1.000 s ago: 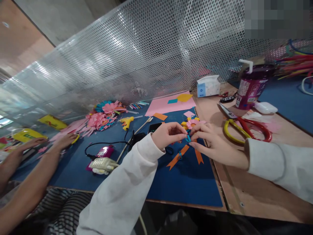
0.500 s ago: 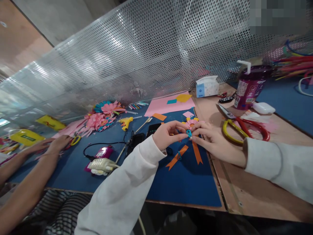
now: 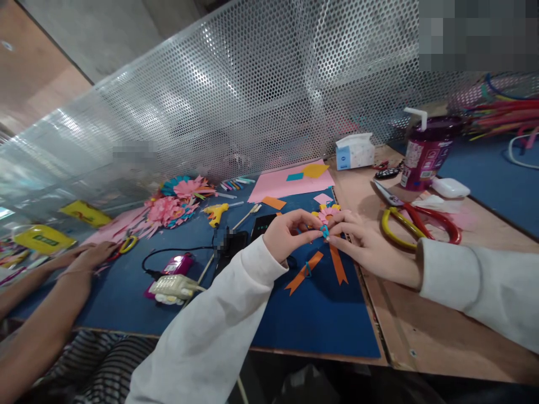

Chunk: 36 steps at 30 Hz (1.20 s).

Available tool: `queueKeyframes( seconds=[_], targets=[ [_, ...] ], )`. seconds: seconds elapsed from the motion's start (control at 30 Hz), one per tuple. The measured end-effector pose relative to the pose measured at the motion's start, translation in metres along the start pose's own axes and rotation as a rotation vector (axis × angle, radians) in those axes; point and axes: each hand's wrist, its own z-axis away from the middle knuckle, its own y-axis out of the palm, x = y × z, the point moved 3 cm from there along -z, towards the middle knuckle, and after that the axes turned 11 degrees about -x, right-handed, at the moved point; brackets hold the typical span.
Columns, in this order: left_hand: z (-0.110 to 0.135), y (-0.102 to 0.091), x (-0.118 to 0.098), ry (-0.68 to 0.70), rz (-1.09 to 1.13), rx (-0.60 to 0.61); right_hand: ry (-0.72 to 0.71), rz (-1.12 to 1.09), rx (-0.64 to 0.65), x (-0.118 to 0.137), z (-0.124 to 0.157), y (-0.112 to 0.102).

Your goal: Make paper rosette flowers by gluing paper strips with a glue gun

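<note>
While the left hand [image 3: 290, 235] and right hand [image 3: 370, 249] each have their grip pinched on a tiny blue piece [image 3: 324, 231], it's up over the blue surface [image 3: 320, 328] near its right edge, pink-and-yellow flower [image 3: 327, 213] just behind. Two orange strips [image 3: 304, 273] are closer to the front edge, and red-and-yellow scissors [image 3: 415, 213] lie past that right edge, on wood [image 3: 429, 331].

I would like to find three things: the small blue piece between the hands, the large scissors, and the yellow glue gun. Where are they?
Small blue piece [image 3: 324, 230]: head view, its middle.
Large scissors [image 3: 414, 212]: head view, red handle near the pivot.
Yellow glue gun [image 3: 216, 213]: head view, its body.
</note>
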Motion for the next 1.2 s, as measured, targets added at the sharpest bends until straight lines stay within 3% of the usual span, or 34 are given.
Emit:
queueKeyframes(
  seconds=[0.27, 0.47, 0.77, 1.2],
  targets=[
    [0.0003, 0.0025, 0.0042, -0.072, 0.008, 0.013, -0.029, 0.016, 0.001, -0.0008, 0.0007, -0.0002],
    [0.0008, 0.0025, 0.0056, -0.076, -0.012, 0.020, 0.043, 0.005, -0.066, -0.0041, 0.0010, -0.0018],
    [0.0020, 0.0049, 0.0076, -0.116, -0.011, 0.045, 0.022, 0.028, -0.129, -0.0052, 0.0005, -0.0021],
    [0.0020, 0.0054, 0.0075, -0.131, 0.000, 0.030, 0.013, 0.024, -0.118, -0.0049, 0.0000, -0.0025]
  ],
)
